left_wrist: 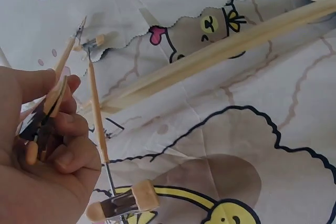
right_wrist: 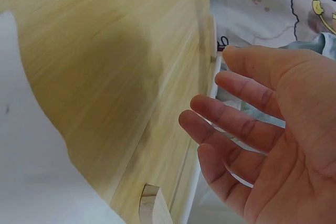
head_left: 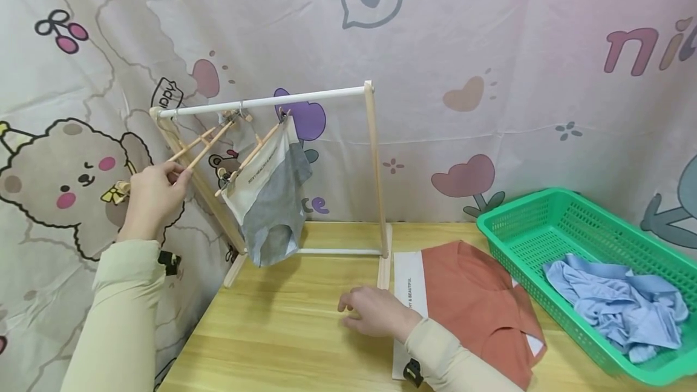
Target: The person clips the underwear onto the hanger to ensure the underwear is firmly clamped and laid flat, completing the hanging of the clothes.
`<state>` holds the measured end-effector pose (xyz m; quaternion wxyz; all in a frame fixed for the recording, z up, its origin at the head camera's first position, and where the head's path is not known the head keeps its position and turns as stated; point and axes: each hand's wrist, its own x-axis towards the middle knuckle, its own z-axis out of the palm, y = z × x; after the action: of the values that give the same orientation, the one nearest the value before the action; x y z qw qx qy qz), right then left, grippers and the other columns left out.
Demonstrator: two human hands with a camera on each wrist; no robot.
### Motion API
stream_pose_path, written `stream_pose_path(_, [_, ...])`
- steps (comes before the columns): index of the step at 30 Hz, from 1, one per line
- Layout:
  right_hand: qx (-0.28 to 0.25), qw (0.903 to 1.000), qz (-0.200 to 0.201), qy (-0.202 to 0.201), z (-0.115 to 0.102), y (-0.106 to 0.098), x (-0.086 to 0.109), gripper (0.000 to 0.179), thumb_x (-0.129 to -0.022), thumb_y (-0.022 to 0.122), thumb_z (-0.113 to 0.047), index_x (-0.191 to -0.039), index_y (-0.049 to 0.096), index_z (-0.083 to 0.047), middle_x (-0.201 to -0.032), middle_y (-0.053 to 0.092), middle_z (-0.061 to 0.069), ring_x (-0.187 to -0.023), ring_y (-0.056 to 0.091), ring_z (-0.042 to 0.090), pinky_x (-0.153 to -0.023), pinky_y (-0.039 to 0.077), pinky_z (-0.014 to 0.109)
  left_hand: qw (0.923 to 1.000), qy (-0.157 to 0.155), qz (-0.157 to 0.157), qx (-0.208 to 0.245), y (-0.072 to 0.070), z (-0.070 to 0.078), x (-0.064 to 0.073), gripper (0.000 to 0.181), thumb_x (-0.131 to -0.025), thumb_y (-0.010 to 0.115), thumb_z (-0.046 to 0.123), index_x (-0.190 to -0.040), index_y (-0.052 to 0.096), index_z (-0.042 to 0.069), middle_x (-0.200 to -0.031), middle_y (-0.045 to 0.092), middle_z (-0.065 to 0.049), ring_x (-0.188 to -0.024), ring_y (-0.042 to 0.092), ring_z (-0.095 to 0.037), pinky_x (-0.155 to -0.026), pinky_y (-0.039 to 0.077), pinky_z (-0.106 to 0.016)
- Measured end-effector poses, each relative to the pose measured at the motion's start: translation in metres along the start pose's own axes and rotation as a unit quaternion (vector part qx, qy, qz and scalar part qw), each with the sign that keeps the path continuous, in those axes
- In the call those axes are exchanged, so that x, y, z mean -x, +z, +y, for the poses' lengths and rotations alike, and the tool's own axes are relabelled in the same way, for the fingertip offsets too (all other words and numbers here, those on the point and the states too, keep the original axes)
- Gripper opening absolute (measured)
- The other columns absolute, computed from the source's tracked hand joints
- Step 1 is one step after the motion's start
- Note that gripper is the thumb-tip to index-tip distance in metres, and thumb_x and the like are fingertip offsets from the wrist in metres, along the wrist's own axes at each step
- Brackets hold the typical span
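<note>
My left hand (head_left: 155, 195) is raised at the left end of the drying rack. Its fingers grip one end of a wooden clip hanger (head_left: 212, 145), and a clip (left_wrist: 39, 124) of that hanger lies against the palm in the left wrist view. Beside it runs a second hanger stick (left_wrist: 96, 108) with a wooden clip (left_wrist: 123, 203). Grey and white underpants (head_left: 274, 189) hang from another hanger to the right. Low over the table, my right hand (head_left: 376, 313) holds nothing, its fingers loosely bent, beside rust-red underpants (head_left: 468, 295) with a white waistband.
The rack has a white top bar (head_left: 310, 97) and wooden posts (head_left: 376, 168), standing on a wood-grain table (head_left: 261, 331). At the right is a green basket (head_left: 523, 213) with crumpled blue fabric (head_left: 615, 301) inside. A printed cloth (head_left: 425, 65) hangs behind.
</note>
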<state>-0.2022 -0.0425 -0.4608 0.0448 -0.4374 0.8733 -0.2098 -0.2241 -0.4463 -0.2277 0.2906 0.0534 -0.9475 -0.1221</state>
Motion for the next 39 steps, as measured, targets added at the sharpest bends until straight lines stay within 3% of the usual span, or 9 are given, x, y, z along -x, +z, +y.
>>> stream_pose_path(7, [-0.001, 1.0, -0.001, 0.003, 0.001, 0.001, 0.001, 0.022, -0.098, 0.079, -0.031, -0.117, 0.078, -0.02, -0.112, 0.078, -0.003, -0.089, 0.066, 0.003, -0.073, 0.058, 0.026, 0.9988, -0.027, -0.03, 0.028, -0.003, 0.009, -0.003, 0.038, -0.109, 0.057, 0.033, -0.108, 0.076, 0.0, -0.073, 0.07, -0.007, -0.072, 0.057, -0.026, -0.067, 0.039, -0.039])
stream_pose_path(12, [-0.006, 0.9999, -0.006, 0.009, 0.002, 0.001, 0.002, 0.022, -0.098, 0.079, -0.031, -0.117, 0.078, -0.021, -0.113, 0.077, -0.004, -0.089, 0.067, 0.003, -0.073, 0.058, 0.026, 0.9987, -0.023, -0.04, 0.02, -0.003, 0.012, -0.004, 0.041, -0.11, 0.056, 0.036, -0.106, 0.076, 0.0, -0.07, 0.07, -0.003, -0.068, 0.058, -0.024, -0.06, 0.041, -0.035])
stream_pose_path(16, [-0.013, 0.9999, -0.009, 0.005, 0.003, 0.001, 0.003, 0.019, -0.098, 0.079, -0.03, -0.115, 0.078, -0.021, -0.111, 0.077, -0.005, -0.09, 0.067, 0.002, -0.073, 0.057, 0.026, 0.9991, -0.023, -0.033, 0.013, 0.0, 0.014, -0.003, 0.039, -0.111, 0.054, 0.034, -0.101, 0.074, 0.001, -0.067, 0.065, 0.0, -0.067, 0.055, -0.025, -0.056, 0.04, -0.034])
stream_pose_path(23, [-0.02, 0.9997, -0.009, 0.005, 0.004, 0.0, 0.004, 0.018, -0.098, 0.08, -0.029, -0.113, 0.078, -0.02, -0.111, 0.078, -0.005, -0.091, 0.07, 0.003, -0.075, 0.058, 0.024, 0.9998, -0.02, -0.004, 0.004, 0.001, 0.019, 0.0, 0.036, -0.11, 0.056, 0.03, -0.097, 0.072, 0.0, -0.068, 0.064, -0.007, -0.066, 0.052, -0.027, -0.054, 0.039, -0.035])
stream_pose_path(29, [-0.024, 0.9995, -0.014, 0.012, 0.006, -0.002, 0.005, 0.02, -0.098, 0.079, -0.029, -0.115, 0.077, -0.02, -0.113, 0.078, -0.005, -0.094, 0.072, 0.005, -0.077, 0.059, 0.025, 0.9995, -0.01, 0.028, 0.006, -0.003, 0.021, 0.002, 0.036, -0.109, 0.058, 0.03, -0.095, 0.072, 0.0, -0.063, 0.06, 0.0, -0.067, 0.052, -0.028, -0.064, 0.036, -0.039])
stream_pose_path(36, [-0.014, 0.9998, -0.009, 0.014, 0.011, 0.0, 0.004, 0.02, -0.098, 0.08, -0.031, -0.114, 0.078, -0.02, -0.109, 0.079, -0.004, -0.094, 0.073, 0.007, -0.076, 0.06, 0.027, 0.9993, -0.003, 0.036, 0.01, -0.01, 0.02, 0.013, 0.035, -0.109, 0.058, 0.029, -0.093, 0.07, 0.001, -0.06, 0.058, 0.001, -0.064, 0.051, -0.027, -0.069, 0.034, -0.042])
stream_pose_path(38, [-0.013, 0.9998, -0.007, 0.013, 0.012, 0.001, 0.005, 0.02, -0.097, 0.08, -0.031, -0.113, 0.078, -0.019, -0.108, 0.079, -0.003, -0.094, 0.073, 0.007, -0.076, 0.061, 0.028, 0.9992, 0.0, 0.034, 0.018, -0.012, 0.018, 0.017, 0.034, -0.109, 0.058, 0.028, -0.091, 0.069, 0.001, -0.059, 0.057, 0.002, -0.064, 0.049, -0.026, -0.085, 0.042, -0.052])
stream_pose_path(39, [-0.012, 0.9998, -0.006, 0.013, 0.013, 0.001, 0.005, 0.02, -0.097, 0.08, -0.031, -0.113, 0.078, -0.02, -0.108, 0.079, -0.003, -0.094, 0.073, 0.007, -0.076, 0.061, 0.028, 0.9992, 0.002, 0.035, 0.021, -0.013, 0.017, 0.019, 0.034, -0.109, 0.058, 0.027, -0.09, 0.068, 0.001, -0.058, 0.056, 0.003, -0.063, 0.048, -0.025, -0.09, 0.04, -0.057])
